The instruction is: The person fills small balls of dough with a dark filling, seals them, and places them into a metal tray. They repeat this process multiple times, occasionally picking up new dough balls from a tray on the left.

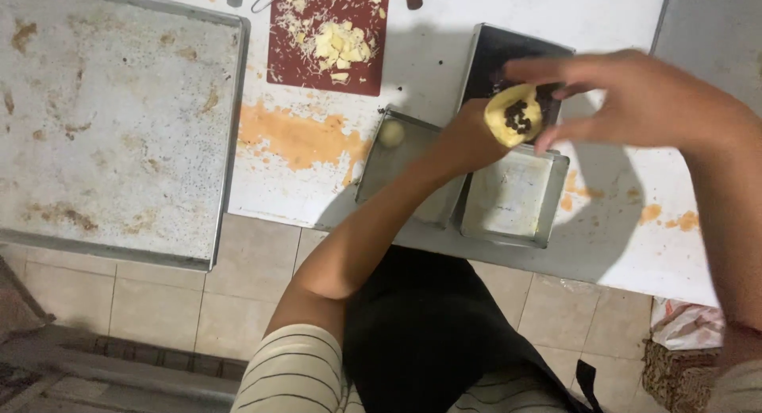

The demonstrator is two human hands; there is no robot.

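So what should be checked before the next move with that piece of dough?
1. Dough disc seated in left hand: ok.
2. Dark filling lying on the dough, inside its edge: ok.
3. Right hand fingers at the dough's rim: ok.
4. Large baking tray has bare room: ok.
5. Dough ball waiting in the small tin: ok.
6. Filling left in the dark tin: cannot tell.

Round flattened piece of yellow dough (pixel 513 115), dark chocolate chips at its centre, cupped upward above metal tins
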